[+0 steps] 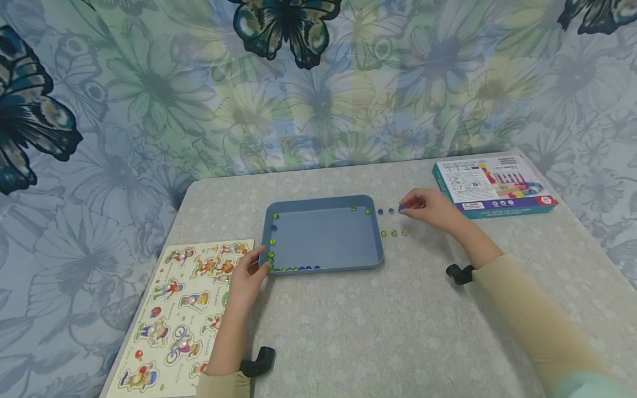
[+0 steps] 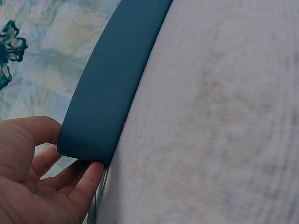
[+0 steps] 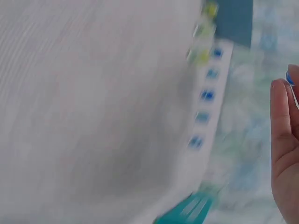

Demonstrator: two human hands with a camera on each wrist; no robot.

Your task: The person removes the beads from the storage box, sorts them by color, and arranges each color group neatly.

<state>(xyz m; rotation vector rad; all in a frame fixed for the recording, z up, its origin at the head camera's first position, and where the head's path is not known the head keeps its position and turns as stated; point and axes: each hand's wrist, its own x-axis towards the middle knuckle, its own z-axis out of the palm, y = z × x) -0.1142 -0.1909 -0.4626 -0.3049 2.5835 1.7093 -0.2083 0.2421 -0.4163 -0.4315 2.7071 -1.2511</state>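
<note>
My left hand (image 1: 247,279) grips the near left corner of a blue-grey tray (image 1: 318,202). In the left wrist view, its fingers and thumb lie around the end of the tray's outer wall (image 2: 105,84). My right hand (image 1: 430,209) is raised to the right of the tray and pinches a small blue marble (image 3: 290,78), seen partly hidden in the right wrist view. Beside the tray lie blue marbles (image 1: 380,211) in one row and green marbles (image 1: 394,233) in a row nearer me. Green and blue marbles (image 1: 272,241) line the tray's left and near edges.
A boxed bead set (image 1: 492,185) lies at the back right of the table (image 1: 378,331). To the left is a picture puzzle board (image 1: 174,320), partly under my left forearm. A flowered, butterfly-patterned wall covering (image 1: 323,110) stands behind the table.
</note>
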